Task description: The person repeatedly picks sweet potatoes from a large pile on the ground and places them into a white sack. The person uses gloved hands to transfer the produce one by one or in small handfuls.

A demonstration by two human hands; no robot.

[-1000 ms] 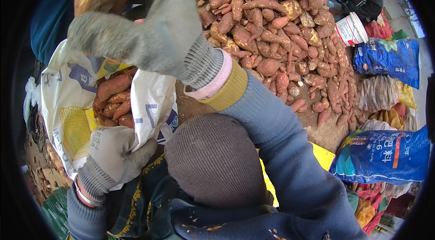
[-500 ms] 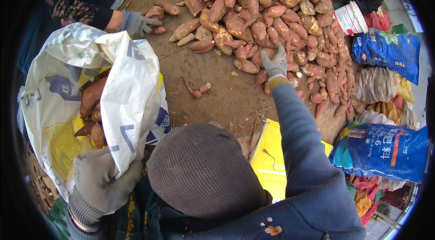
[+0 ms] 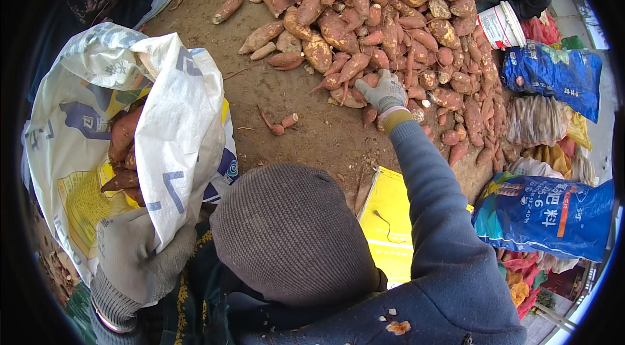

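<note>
The person's right hand (image 3: 385,92), in a grey knit glove, reaches out to the near edge of the heap of sweet potatoes (image 3: 390,26) at about one o'clock, fingers curled down over a root; whether it is actually gripped cannot be told. The left hand (image 3: 133,260), also gloved, sits at seven o'clock clenched on the rim of the woven white sack (image 3: 176,123), holding its mouth open; several sweet potatoes already lie inside. The roots look firm, dense and fairly heavy, with dusty skins that a knit glove should grip well; tapered ends may snap, so the thick middle seems the best hold. Two small roots (image 3: 280,125) lie loose on the dirt floor (image 3: 306,130) between sack and heap.
</note>
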